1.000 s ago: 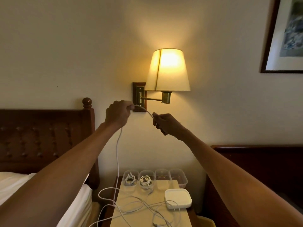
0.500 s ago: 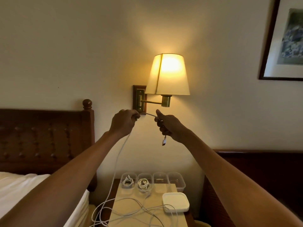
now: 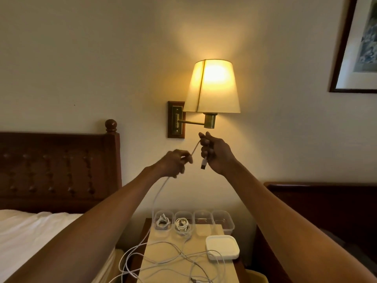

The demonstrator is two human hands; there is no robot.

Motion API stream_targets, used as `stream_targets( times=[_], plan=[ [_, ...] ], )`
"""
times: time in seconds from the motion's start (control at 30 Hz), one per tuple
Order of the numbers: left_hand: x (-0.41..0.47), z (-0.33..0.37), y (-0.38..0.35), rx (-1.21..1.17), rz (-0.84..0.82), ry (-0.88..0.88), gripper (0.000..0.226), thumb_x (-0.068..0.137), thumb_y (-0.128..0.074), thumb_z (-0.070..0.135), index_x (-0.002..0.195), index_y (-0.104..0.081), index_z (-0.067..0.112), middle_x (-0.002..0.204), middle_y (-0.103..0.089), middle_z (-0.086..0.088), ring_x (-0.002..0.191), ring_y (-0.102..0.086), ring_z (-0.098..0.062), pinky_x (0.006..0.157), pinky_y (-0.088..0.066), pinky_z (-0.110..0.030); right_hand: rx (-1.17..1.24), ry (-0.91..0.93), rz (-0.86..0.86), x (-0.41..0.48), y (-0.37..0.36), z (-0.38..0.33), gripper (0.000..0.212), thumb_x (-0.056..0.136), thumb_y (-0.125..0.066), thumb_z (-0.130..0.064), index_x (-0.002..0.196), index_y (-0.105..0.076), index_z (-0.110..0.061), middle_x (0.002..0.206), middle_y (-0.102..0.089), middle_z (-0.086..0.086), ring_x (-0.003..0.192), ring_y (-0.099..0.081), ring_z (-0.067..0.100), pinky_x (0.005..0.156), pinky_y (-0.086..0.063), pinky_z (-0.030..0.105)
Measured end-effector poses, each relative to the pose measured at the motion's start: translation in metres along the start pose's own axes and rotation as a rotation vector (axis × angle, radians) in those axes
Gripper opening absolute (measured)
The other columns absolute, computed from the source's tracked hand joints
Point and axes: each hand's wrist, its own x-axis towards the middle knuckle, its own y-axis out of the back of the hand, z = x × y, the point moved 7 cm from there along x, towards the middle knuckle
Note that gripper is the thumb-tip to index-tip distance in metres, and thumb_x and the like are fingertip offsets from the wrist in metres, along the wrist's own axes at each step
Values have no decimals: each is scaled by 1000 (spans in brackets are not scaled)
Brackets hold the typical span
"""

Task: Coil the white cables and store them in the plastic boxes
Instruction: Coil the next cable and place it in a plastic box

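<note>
Head view. All places are given from the wall lamp (image 3: 213,86).

1. Right hand (image 3: 216,154), just below the lamp's brass socket. Our fingers are curled round the white cable (image 3: 161,188) near its end, and the connector (image 3: 204,164) hangs under the fist.
2. Left hand (image 3: 174,163), below and left of the lamp. Thumb and fingertips pinch the same cable, with a short run drawn taut between our hands. The rest drops toward the nightstand (image 3: 163,260) far beneath the lamp.
3. Plastic boxes (image 3: 228,220), four in a row straight below the lamp. The two leftward ones hold coiled cables (image 3: 162,222). The two rightward ones appear to hold none, though the light there is dim.
4. Loose cables (image 3: 173,258), lower again than the boxes, tangled across the nightstand top. We cannot tell how many.
5. White lids (image 3: 222,247), below and slightly right of the lamp, seemingly stacked.

Progress, by our judgement: two cables are stored and two boxes are unfilled. The held cable shows no loop yet, so it has to be wound and boxed, and then the tangle. The task is roughly half done.
</note>
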Motion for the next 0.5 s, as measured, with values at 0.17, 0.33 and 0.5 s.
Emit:
stream_targets(
  times=[0.17, 0.33, 0.5],
  plan=[
    [-22, 18, -27, -26, -265, -42, 25, 105, -45, 24, 126, -56, 15, 76, -66, -6, 59, -62, -13, 66, -58, -31, -152, 135, 214, 12, 32, -7, 34, 104, -42, -26, 118, -59, 0, 99, -67, 5, 66, -53, 13, 63, -50, 23],
    [-36, 32, -34, -68, -466, 15, 35, 103, -48, 18, 138, -46, 23, 86, -69, -12, 75, -70, -22, 85, -60, -43, -328, 207, 174, 24, 43, 0, 30, 106, -34, -18, 122, -47, 3, 130, -59, 17, 99, -65, 26, 79, -54, 26],
    [-32, 42, -27, 70, -481, -17, 45, 101, -49, 11, 145, -45, 21, 90, -62, -9, 72, -60, -17, 72, -58, -33, -403, 181, 166, 36, 43, 13, 37, 105, -37, -15, 130, -39, 11, 147, -40, 25, 134, -44, 38, 109, -39, 41]
  ],
)
